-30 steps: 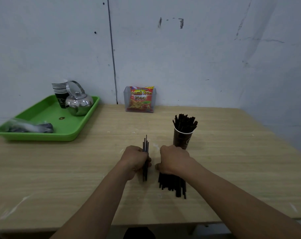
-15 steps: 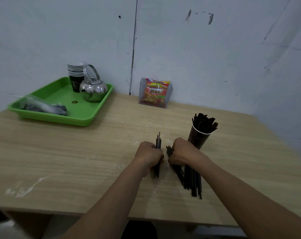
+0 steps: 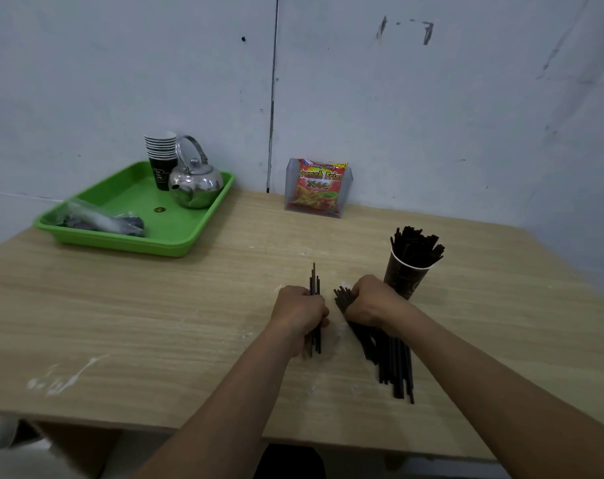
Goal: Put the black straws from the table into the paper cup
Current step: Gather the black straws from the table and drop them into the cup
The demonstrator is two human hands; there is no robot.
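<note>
- Two bunches of black straws are in hand: a thin bundle [image 3: 315, 305] in my left hand [image 3: 299, 314], and a thicker, fanned pile [image 3: 392, 357] under my right hand [image 3: 371, 300].
- My left grip is clamped around its bundle mid-length, ends sticking out toward 12 and 6 o'clock. I judge that keeps the straws parallel so they can drop in as one.
- My right grip is curled shut over the top of the pile, whose tails lie on the counter [image 3: 155, 323] toward 5 o'clock; probably pinning it while more are gathered.
- The paper cup [image 3: 406, 280] stands upright just past my right hand at 1 o'clock, near enough for a short lift. It is already crowded with straws, so I expect the remaining room to be tight.
- At 10 o'clock, well apart, a green tray [image 3: 190, 242] carries stacked cups [image 3: 160, 153], a steel kettle [image 3: 197, 183] and a plastic bag [image 3: 100, 219].
- A snack packet [image 3: 318, 188] sits against the wall at 12 o'clock.
</note>
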